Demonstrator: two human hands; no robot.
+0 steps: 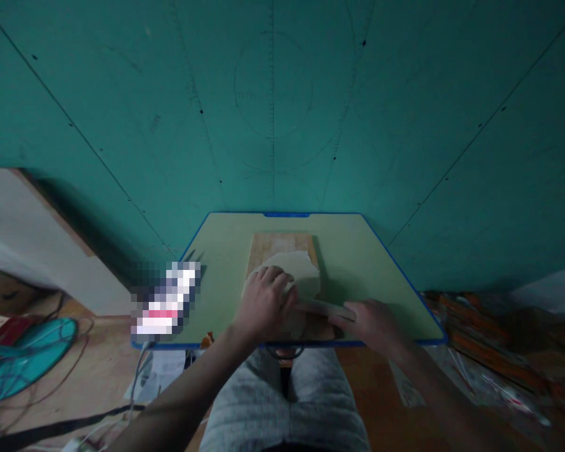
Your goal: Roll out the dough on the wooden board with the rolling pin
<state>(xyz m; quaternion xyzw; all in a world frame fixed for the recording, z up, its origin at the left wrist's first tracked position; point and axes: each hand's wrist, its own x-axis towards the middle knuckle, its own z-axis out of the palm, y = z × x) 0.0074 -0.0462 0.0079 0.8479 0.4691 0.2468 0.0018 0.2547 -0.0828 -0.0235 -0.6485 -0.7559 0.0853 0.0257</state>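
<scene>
A pale flat sheet of dough point(299, 270) lies on a wooden board point(282, 243) in the middle of a small green table with a blue rim point(386, 263). My left hand point(266, 300) rests flat on the near left part of the dough, fingers curved over it. My right hand point(374, 323) grips a slim wooden rolling stick point(322, 307) that lies across the near edge of the dough and reaches toward my left hand.
A blurred-out item point(164, 300) sits at the table's left front corner. A teal wall point(273, 100) rises right behind the table. A teal fan point(26, 358) and cables lie on the floor at left; clutter lies at right point(489, 351).
</scene>
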